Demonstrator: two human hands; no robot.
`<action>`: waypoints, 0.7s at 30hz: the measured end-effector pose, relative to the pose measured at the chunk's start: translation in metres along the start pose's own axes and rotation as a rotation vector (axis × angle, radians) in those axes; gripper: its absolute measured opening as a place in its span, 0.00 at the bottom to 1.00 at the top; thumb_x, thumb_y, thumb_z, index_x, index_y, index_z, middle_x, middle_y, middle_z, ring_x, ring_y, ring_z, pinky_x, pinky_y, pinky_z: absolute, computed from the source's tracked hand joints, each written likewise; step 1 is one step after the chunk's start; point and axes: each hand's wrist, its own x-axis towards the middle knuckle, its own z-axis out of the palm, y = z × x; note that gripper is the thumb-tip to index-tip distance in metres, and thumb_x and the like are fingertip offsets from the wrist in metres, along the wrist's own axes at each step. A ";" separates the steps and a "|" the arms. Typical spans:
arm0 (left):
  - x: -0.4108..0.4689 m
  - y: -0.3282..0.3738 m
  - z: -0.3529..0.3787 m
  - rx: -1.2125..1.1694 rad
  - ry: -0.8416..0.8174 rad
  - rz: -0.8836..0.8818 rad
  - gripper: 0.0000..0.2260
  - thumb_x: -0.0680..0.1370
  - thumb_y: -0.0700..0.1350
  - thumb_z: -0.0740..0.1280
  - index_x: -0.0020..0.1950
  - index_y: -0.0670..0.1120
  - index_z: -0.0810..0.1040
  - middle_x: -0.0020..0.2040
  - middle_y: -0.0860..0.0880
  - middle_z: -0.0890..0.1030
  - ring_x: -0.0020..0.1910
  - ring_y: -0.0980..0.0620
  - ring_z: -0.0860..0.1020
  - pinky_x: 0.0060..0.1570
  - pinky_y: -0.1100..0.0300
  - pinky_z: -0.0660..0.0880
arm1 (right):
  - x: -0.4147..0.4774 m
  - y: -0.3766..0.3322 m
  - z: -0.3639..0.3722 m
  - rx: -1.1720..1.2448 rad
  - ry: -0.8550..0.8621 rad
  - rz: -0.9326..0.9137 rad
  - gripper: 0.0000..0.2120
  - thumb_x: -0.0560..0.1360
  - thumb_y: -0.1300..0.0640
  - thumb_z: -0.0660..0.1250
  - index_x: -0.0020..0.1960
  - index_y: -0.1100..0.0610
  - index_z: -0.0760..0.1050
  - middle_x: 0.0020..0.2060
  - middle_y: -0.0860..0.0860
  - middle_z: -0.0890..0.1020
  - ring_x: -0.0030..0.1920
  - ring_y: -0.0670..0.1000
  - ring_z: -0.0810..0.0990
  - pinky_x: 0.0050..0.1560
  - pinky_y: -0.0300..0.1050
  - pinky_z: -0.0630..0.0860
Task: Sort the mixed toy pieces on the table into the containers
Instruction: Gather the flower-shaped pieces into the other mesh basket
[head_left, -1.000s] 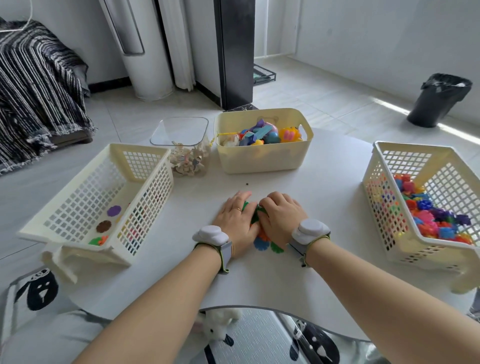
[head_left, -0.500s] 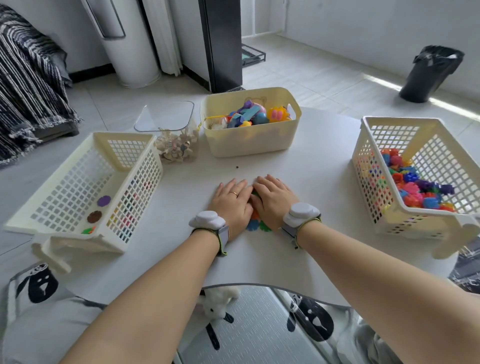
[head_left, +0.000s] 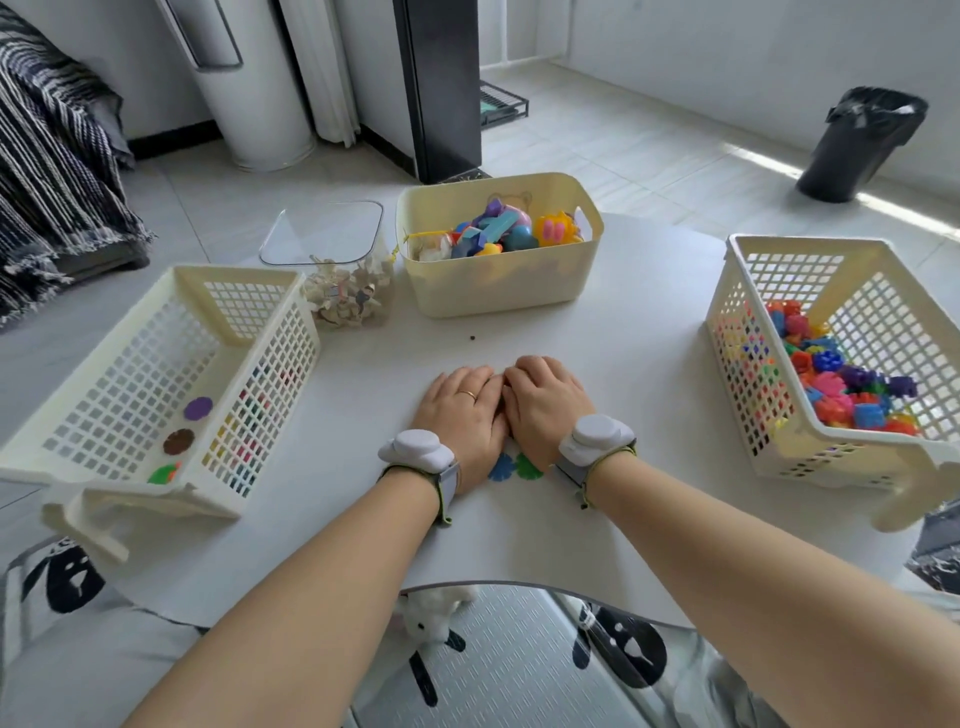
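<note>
Fingers (head_left: 470, 382) on both hands lie close together, tips bent down over a small pile. I cannot tell if they pinch anything. A second ago green showed between the hands. Now the left hand (head_left: 462, 421) and right hand (head_left: 545, 408) touch and hide it. On the white table (head_left: 639, 332) sit the left mesh basket (head_left: 239, 273), right mesh basket (head_left: 810, 244), yellow tub (head_left: 498, 291) and clear box (head_left: 322, 234). Only a blue flower piece (head_left: 501, 466) and a green flower piece (head_left: 529, 466) peek out by the wrists. The last pieces look scooped together, ready for a basket.

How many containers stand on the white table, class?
4: left lattice basket, clear tub and cream bin at the far edge, right lattice basket. None appears hidden.
</note>
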 end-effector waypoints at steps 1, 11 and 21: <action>-0.001 0.000 0.000 -0.013 0.027 0.002 0.31 0.74 0.56 0.40 0.71 0.45 0.67 0.70 0.47 0.68 0.69 0.45 0.64 0.72 0.54 0.56 | 0.002 -0.001 0.001 -0.005 0.030 0.004 0.18 0.76 0.52 0.51 0.47 0.59 0.78 0.46 0.55 0.78 0.47 0.59 0.77 0.47 0.48 0.76; 0.007 -0.001 0.004 0.023 0.100 -0.106 0.13 0.80 0.51 0.52 0.62 0.51 0.67 0.63 0.52 0.68 0.61 0.49 0.64 0.59 0.58 0.56 | 0.015 -0.004 0.003 -0.012 0.010 0.027 0.06 0.70 0.58 0.61 0.42 0.59 0.73 0.41 0.54 0.75 0.41 0.59 0.74 0.41 0.48 0.71; 0.010 -0.002 0.002 0.054 0.094 -0.130 0.11 0.79 0.49 0.50 0.56 0.48 0.68 0.56 0.49 0.70 0.54 0.47 0.67 0.52 0.56 0.63 | 0.022 -0.003 0.004 -0.065 -0.066 0.025 0.07 0.74 0.55 0.63 0.48 0.59 0.71 0.46 0.54 0.73 0.47 0.58 0.71 0.48 0.48 0.67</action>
